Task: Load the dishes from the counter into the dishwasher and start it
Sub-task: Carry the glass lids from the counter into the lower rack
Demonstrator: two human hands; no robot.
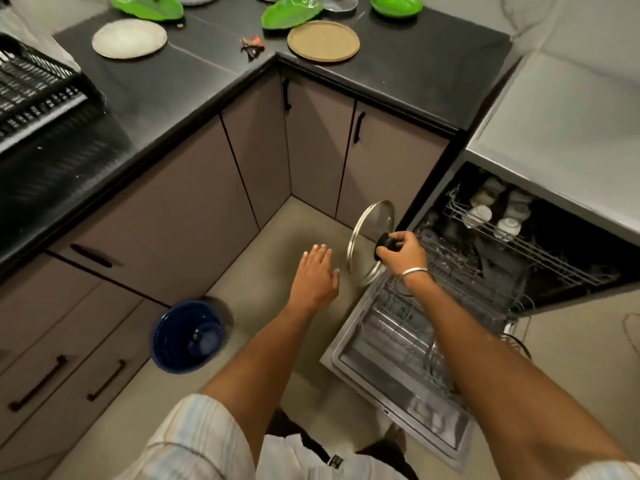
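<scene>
Right of centre, the right hand (403,252) grips a round glass lid (370,242) by its black knob.
Left hand (317,275) hangs flat with released fingers; dishwasher (398,341) racks are blurred.

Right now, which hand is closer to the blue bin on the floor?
Left. The left hand hangs open over the floor, up and to the right of the bin. The right hand is farther right, holding the glass lid by its knob beside the dishwasher.
</scene>
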